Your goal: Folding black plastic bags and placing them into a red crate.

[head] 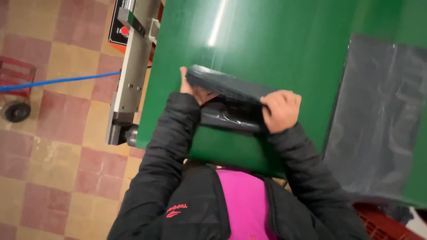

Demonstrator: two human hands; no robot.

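Both hands grip a folded bundle of dark grey plastic bags (pixel 231 86), held just above the near edge of the green table (pixel 267 40). The left hand (pixel 189 86) is mostly hidden behind the bundle's left end: only the thumb side and part of the palm show, and it appears to clasp that end, though its fingers cannot be seen. The right hand (pixel 281 110) is closed over the bundle's right end, knuckles up, its fingertips tucked under the plastic and out of sight. Below the bundle a glossy black fold of the same plastic (pixel 229 118) hangs between the wrists; whether it is part of the bundle or a separate sheet is hard to tell. Black padded sleeves cover both forearms, and a pink garment (pixel 247 200) shows under the open jacket. Toward the right edge of the table lies a flat stack of dark grey plastic sheets (pixel 378 115), cut off by the frame on the right and overhanging the near edge. Beyond the left edge of the table a grey metal machine part (pixel 133 66) stands over the checkered floor (pixel 58 146), its top cropped. A blue hose (pixel 58 81) runs across the floor, and a red trolley (pixel 15 95) is only partly in view.
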